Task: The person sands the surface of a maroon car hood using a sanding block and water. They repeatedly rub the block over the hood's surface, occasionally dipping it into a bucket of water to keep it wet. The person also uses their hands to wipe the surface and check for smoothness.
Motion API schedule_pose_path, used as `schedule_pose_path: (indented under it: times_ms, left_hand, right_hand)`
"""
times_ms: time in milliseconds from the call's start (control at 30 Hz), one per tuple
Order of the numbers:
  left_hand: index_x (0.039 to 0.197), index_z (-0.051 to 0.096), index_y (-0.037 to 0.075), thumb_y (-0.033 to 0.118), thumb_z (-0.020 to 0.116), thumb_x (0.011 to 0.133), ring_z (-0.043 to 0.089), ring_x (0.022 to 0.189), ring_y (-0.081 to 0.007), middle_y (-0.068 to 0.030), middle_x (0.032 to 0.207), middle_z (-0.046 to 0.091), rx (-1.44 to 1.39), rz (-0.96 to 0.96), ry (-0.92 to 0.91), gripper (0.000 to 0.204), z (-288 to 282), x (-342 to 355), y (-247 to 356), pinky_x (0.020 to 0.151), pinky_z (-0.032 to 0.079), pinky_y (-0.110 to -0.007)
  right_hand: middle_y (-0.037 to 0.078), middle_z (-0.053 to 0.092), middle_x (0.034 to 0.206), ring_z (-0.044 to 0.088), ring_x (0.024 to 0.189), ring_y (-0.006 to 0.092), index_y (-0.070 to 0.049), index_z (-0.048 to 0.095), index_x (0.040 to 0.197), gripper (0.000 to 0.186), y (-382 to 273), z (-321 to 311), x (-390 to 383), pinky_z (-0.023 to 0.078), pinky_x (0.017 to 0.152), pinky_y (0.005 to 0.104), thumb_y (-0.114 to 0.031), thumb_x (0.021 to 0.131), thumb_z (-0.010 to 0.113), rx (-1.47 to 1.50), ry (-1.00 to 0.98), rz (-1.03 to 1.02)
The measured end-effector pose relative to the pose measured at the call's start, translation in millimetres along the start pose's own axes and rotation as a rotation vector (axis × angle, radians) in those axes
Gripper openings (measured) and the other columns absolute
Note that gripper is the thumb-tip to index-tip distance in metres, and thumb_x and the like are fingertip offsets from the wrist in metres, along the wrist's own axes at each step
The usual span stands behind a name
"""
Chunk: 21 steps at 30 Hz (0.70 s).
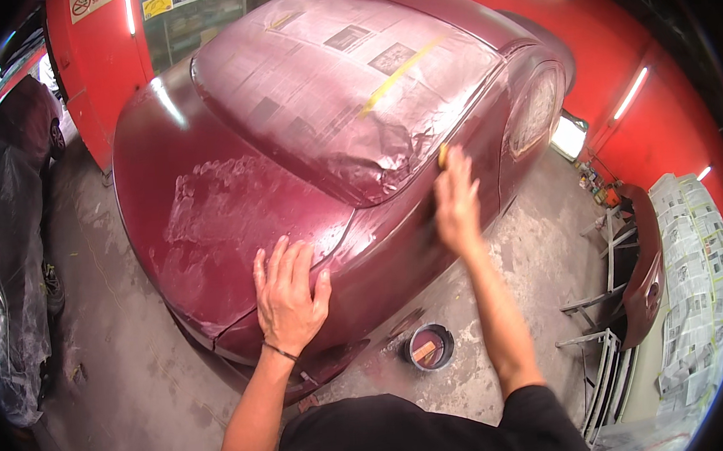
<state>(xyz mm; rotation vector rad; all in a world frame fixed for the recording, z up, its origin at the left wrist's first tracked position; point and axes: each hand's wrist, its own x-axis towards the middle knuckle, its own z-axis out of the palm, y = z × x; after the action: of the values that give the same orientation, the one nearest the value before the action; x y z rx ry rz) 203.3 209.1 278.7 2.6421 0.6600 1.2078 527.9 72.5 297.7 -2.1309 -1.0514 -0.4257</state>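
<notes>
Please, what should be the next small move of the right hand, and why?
Probably the right hand should draw the yellow piece at its fingertips slightly back along the maroon panel, away from the masking cover. The piece appears close to that cover's edge, which looks wrinkled and might catch.

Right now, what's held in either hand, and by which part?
Right hand: apparently a small yellow piece at the fingertips, mostly hidden, so the gripped part can't be told. Left hand: nothing, laid on the car.
</notes>
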Motion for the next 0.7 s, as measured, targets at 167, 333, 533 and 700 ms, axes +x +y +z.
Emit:
schedule_pose_path:
  times_ms: [167,333,533,700]
  left_hand:
    - [0.138,0.066,0.003,0.024,0.073,0.095,0.054,0.144,-0.0384,-0.0168,0.143,0.065,0.023,0.045,-0.071,0.048,-2.2,0.9,3.9,0.127,0.03,-0.059]
    - [0.14,0.064,0.003,0.027,0.071,0.097,0.051,0.146,-0.0399,-0.0189,0.149,0.06,0.057,0.065,-0.133,0.05,-0.7,6.7,13.4,0.126,0.03,-0.06]
    - [0.147,0.06,0.004,0.03,0.069,0.099,0.047,0.15,-0.0405,-0.0213,0.159,0.051,0.083,0.033,-0.14,0.055,3.5,5.4,17.8,0.127,0.03,-0.06]
    - [0.148,0.059,0.004,0.032,0.067,0.1,0.045,0.151,-0.0407,-0.0223,0.162,0.049,0.134,-0.002,-0.178,0.056,-6.9,10.0,22.1,0.127,0.029,-0.061]
  right_hand:
    - [0.015,0.01,0.183,0.003,0.168,0.0429,-0.01,0.014,0.176,0.074,-11.3,40.9,-64.1,0.002,0.126,0.0756,-0.042,0.115,0.043,0.009,0.057,0.003]
    - [0.016,0.016,0.182,0.011,0.168,0.0392,-0.01,0.02,0.175,0.069,63.2,-11.6,91.6,0.007,0.128,0.0739,-0.047,0.118,0.032,-0.001,0.236,0.062]
    - [0.011,0.022,0.182,0.017,0.168,0.0374,-0.015,0.024,0.175,0.064,94.2,-17.9,123.4,0.008,0.128,0.0742,-0.044,0.119,0.032,-0.062,0.333,0.044]
    - [0.007,0.014,0.184,0.005,0.169,0.0364,-0.017,0.018,0.176,0.064,41.1,22.0,-4.6,-0.006,0.126,0.0755,-0.037,0.118,0.034,0.039,0.1,-0.01]
